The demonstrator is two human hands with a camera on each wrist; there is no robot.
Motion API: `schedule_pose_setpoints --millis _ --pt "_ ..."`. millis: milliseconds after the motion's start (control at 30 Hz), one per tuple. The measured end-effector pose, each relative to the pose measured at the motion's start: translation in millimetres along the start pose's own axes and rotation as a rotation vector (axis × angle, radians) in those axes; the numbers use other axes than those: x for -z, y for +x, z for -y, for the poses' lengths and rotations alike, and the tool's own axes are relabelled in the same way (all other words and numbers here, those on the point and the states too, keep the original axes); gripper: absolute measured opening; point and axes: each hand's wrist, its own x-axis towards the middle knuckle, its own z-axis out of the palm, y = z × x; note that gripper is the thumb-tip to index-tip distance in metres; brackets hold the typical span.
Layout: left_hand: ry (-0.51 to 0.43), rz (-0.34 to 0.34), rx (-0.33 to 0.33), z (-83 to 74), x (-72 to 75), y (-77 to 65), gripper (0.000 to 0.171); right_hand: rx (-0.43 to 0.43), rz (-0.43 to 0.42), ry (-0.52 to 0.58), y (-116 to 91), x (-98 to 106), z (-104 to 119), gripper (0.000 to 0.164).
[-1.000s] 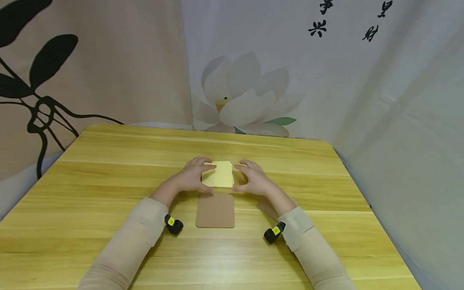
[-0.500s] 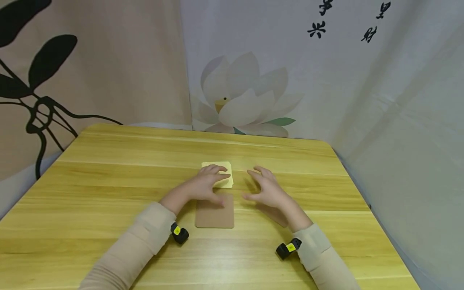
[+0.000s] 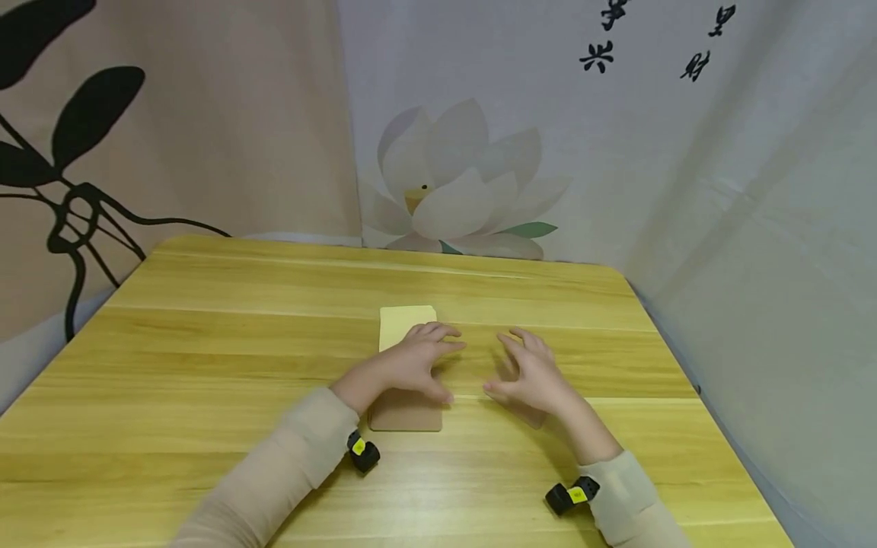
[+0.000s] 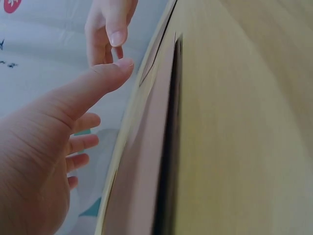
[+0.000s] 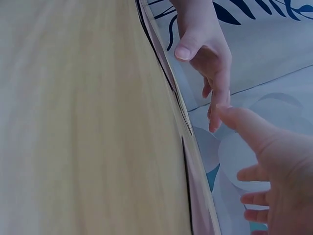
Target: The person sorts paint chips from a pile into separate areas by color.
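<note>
In the head view, my left hand point(image 3: 411, 367) hovers over a square brown card point(image 3: 406, 415), fingers spread loosely, nothing held. Just beyond it lies a pale yellow stack of cards point(image 3: 400, 321), partly covered by that hand. My right hand point(image 3: 537, 377) is above a second brown card point(image 3: 526, 411), which sits at an angle and is mostly hidden. Seen from the left wrist, the near brown card point(image 4: 142, 166) lies raised slightly off the wood, below the thumb. Right-wrist footage shows my right hand point(image 5: 288, 171) with relaxed fingers, apart from the brown card point(image 5: 199, 200).
A wooden table point(image 3: 240, 327) carries the cards. Behind it hangs a pale curtain point(image 3: 479, 61) printed with a lotus, dark leaves and black characters. Small black cameras point(image 3: 363, 454) are strapped to both wrists.
Both hands have shifted right and nearer the body, away from the yellow stack, the left passing over the middle brown card. The cards have stayed in place.
</note>
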Motion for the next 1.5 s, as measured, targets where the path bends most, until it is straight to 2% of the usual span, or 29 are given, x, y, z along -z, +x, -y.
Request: schedule_pose_setpoints --millis 567,733,967,1200,1500 --pt "0.022 0.06 -0.029 -25.4 -15.8 38.1 0.094 -0.09 -0.018 -0.055 -36.2 11.5 -29.1 0.096" --pt "0.036 0.073 -0.05 -28.8 -19.1 47.0 0.092 -0.097 -0.024 -0.061 -45.0 13.3 -33.3 0.096" --pt "0.054 0.097 -0.062 -34.3 -22.8 60.1 0.089 -0.126 0.009 -0.071 -53.8 13.1 -33.1 0.098" --pt "0.107 0.133 -0.042 -41.2 -28.1 72.5 0.092 -0.131 0.029 -0.101 -60.7 13.1 -32.1 0.1" --pt "0.089 0.186 -0.01 -44.1 -28.8 78.1 0.094 -0.138 0.047 -0.117 -64.2 10.2 -38.1 0.102"
